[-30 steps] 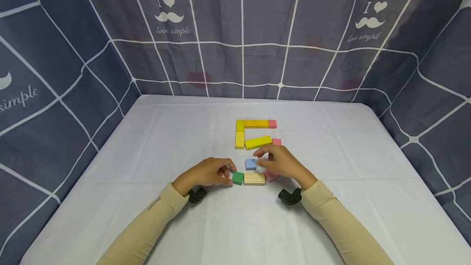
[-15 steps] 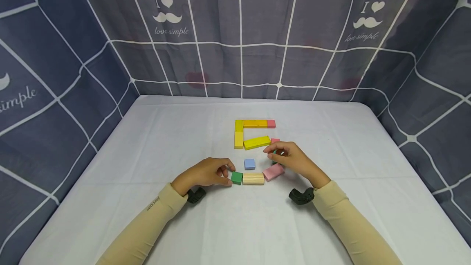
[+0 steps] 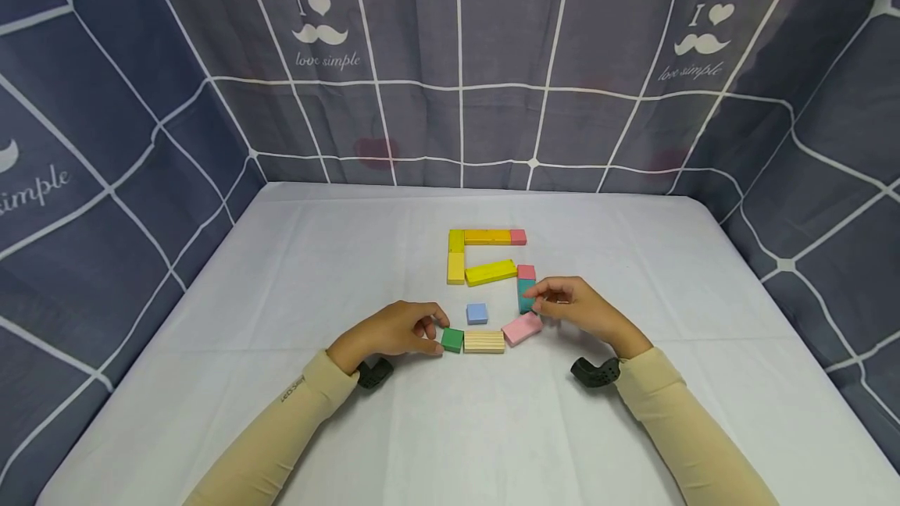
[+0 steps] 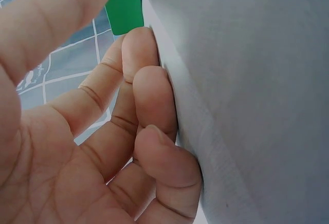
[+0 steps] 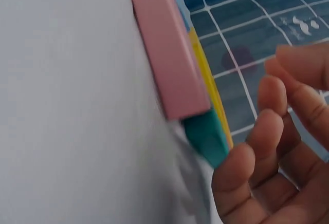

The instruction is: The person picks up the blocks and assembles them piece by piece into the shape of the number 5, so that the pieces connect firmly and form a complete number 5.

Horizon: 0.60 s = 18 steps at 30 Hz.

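Note:
My left hand (image 3: 397, 330) is at the left end of a green wooden block (image 3: 453, 340), thumb and index finger at two sides of it. In the left wrist view that block (image 4: 126, 8) shows between thumb and fingers, and the other fingers curl against the cloth. My right hand (image 3: 580, 307) is beside an upright-lying teal block (image 3: 524, 299), fingertips at its right edge. In the right wrist view nothing is visible between its loosely bent fingers. A pink block (image 3: 522, 329) lies slanted below the teal one, and a ridged natural-wood block (image 3: 483, 342) lies beside the green block.
A small blue block (image 3: 476, 314) lies in the middle. Further back, yellow blocks (image 3: 456, 256), an orange-yellow block (image 3: 488, 236), a slanted yellow block (image 3: 491, 272) and two small pink blocks (image 3: 526, 272) lie on the white tablecloth (image 3: 337, 256). Grid-patterned cloth (image 3: 506, 123) stands behind.
My right hand has moved right, away from the blue block, uncovering the slanted pink block and then most of the teal block. My left hand has stayed at the green block.

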{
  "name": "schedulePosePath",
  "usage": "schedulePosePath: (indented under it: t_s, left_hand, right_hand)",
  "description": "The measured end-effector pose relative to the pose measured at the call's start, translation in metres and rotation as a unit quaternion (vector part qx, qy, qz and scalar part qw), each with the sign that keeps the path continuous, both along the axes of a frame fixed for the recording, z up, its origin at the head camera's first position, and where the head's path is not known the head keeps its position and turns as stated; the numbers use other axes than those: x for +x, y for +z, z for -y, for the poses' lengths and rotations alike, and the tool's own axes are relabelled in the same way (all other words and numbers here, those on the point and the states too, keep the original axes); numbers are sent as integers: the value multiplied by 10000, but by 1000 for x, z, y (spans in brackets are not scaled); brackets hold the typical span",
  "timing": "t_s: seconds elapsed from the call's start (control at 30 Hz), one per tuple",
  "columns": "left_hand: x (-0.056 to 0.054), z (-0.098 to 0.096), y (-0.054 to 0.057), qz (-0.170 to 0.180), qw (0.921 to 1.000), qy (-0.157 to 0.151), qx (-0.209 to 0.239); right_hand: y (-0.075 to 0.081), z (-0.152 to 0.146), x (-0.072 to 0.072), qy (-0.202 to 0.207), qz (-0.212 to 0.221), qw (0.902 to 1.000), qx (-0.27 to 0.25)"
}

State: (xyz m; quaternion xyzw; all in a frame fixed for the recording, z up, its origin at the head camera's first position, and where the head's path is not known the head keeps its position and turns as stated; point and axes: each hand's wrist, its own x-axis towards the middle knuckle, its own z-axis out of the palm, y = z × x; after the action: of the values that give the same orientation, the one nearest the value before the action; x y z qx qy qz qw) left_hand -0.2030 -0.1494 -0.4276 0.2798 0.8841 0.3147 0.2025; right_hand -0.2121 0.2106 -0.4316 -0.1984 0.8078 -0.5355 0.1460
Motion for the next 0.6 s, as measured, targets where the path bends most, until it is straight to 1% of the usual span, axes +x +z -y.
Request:
schedulePosePath:
  t_s: [0.27,0.6]
  left_hand:
    - [1,0,1,-5,10000,9,-36]
    - [1,1,2,-25,10000,-35,-18]
  right_hand:
    - [-9,-10,-6,414,182,9987,-224]
    - [-14,-16,-9,618,137,9980,37]
